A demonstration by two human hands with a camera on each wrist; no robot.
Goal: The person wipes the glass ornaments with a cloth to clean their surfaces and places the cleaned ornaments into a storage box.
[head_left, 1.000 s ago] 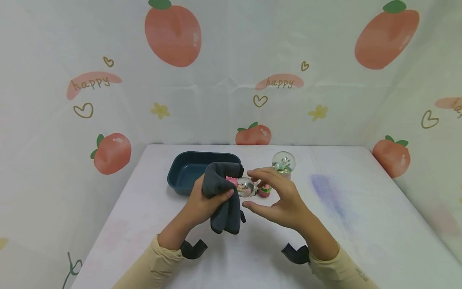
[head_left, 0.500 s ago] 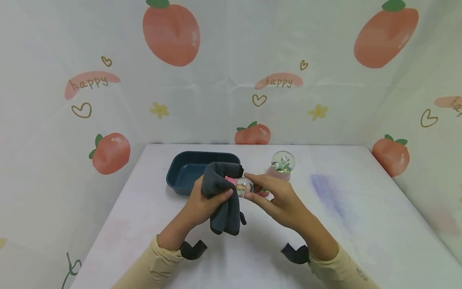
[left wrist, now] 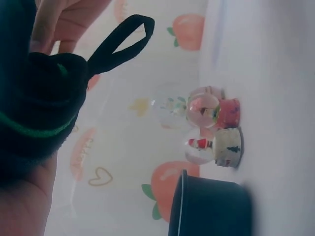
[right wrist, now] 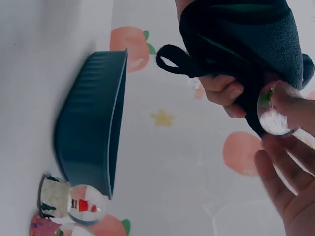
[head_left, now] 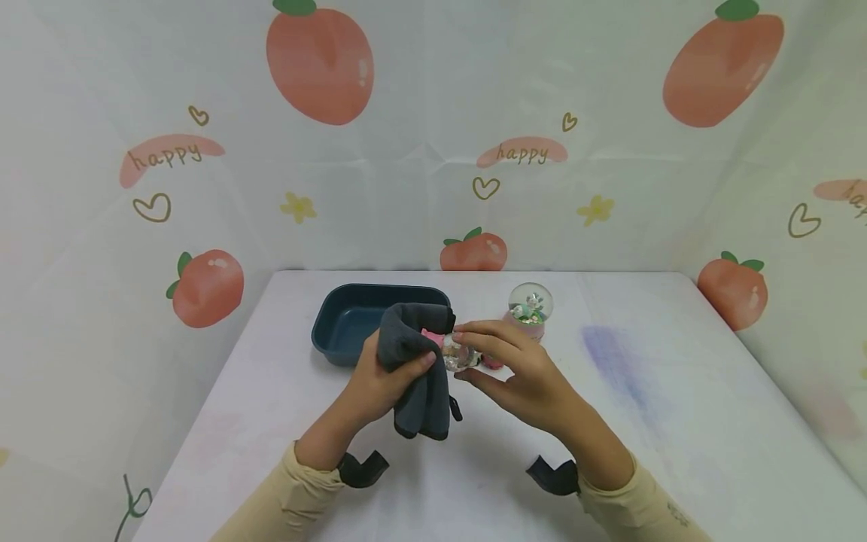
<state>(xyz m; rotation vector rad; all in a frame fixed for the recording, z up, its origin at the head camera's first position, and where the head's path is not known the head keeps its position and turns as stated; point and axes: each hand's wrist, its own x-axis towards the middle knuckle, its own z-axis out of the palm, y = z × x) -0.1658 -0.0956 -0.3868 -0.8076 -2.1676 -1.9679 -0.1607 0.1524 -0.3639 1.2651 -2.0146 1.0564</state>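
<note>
My left hand [head_left: 375, 384] grips a folded dark grey cloth [head_left: 409, 340] with a black hanging loop. Tucked in the cloth is a small snow globe [head_left: 455, 354], its pink base partly covered and its clear dome pointing right. My right hand [head_left: 524, 373] holds that dome from the right, thumb below and fingers above. In the right wrist view the thumb lies across the glass of the snow globe [right wrist: 274, 118], and the cloth [right wrist: 275, 44] is bunched behind it. The left wrist view shows the cloth [left wrist: 44, 108] dark and close, hiding the held globe.
A dark blue rectangular bin [head_left: 339, 354] stands behind the left hand. Right of it are a larger pink-based snow globe [head_left: 530, 312], a white-based Santa globe [left wrist: 227, 147] and a red-pink-based globe [left wrist: 229, 113]. A fruit-print cloth backdrop [head_left: 406, 135] surrounds the white table [head_left: 609, 467].
My right hand has moved left from spread fingers beside the globe to holding its dome, and the fingers have shifted over the glass. The left hand and cloth stay nearly in place.
</note>
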